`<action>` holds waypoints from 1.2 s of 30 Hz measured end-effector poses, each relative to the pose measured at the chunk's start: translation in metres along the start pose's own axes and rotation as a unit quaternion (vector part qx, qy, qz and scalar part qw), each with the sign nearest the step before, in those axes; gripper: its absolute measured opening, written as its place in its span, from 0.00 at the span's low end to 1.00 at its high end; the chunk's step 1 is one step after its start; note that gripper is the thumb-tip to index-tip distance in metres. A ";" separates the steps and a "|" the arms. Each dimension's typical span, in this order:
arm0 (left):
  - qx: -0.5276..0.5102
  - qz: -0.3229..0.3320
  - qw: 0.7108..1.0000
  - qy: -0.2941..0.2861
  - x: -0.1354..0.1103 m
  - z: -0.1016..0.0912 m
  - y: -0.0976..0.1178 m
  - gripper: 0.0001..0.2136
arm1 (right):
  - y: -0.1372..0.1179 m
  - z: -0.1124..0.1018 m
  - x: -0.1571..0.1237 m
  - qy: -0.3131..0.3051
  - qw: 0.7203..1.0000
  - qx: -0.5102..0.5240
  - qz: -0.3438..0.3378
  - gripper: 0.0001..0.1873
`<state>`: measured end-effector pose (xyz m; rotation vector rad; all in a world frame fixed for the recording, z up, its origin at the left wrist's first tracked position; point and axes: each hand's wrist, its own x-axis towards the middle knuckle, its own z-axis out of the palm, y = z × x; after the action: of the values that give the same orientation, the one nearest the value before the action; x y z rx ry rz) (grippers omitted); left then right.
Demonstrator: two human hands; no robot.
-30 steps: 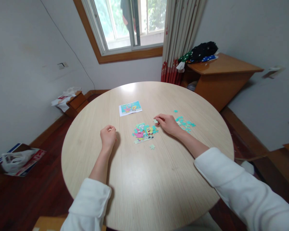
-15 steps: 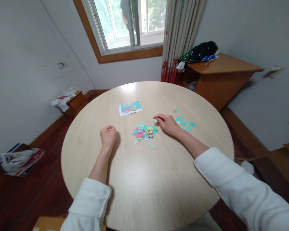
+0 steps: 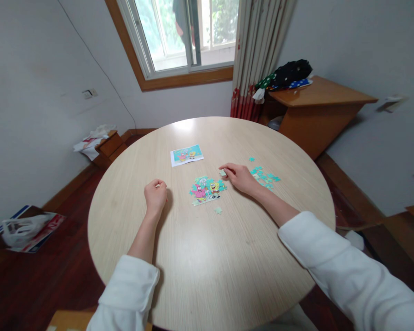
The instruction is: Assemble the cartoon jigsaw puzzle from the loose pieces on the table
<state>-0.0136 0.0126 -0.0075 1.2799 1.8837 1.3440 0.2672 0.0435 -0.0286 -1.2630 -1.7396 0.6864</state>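
Between thumb and fingers my right hand (image 3: 239,177) pinches a pale puzzle piece (image 3: 222,173), just past the upper right edge of a partly joined jigsaw puzzle (image 3: 207,189). Pink and yellow cartoon figures show on the joined part. My left hand (image 3: 155,195) rests on the table left of the puzzle, its fingers curled closed; whether anything is inside is hidden. A single pale green puzzle piece (image 3: 218,210) lies below the puzzle. To the right of my right hand several loose turquoise pieces (image 3: 267,178) are spread, with one piece (image 3: 251,159) apart above them.
A printed reference picture (image 3: 186,155) lies behind the puzzle on the round wooden table (image 3: 200,276). Beyond the table's right rear edge stands a brown desk (image 3: 324,96) with dark clothes (image 3: 291,73) on it. A small cabinet (image 3: 111,146) is at the left wall.
Almost nothing differs. My left hand has shifted very slightly; my right hand holds the puzzle piece at the same spot.
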 end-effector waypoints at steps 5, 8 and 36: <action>0.003 0.003 1.000 -0.003 0.000 0.001 -0.001 0.06 | -0.003 -0.001 0.000 -0.007 1.000 -0.015 -0.006 0.13; 0.001 0.005 1.000 -0.002 0.001 0.001 -0.003 0.06 | -0.003 -0.001 0.000 -0.010 1.000 -0.015 -0.008 0.14; -0.001 0.004 1.000 -0.002 0.000 0.001 -0.001 0.06 | -0.001 -0.001 -0.001 -0.006 0.998 -0.048 -0.034 0.15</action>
<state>-0.0136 0.0130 -0.0082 1.2890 1.8770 1.3464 0.2671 0.0422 -0.0276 -1.2615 -1.8355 0.5776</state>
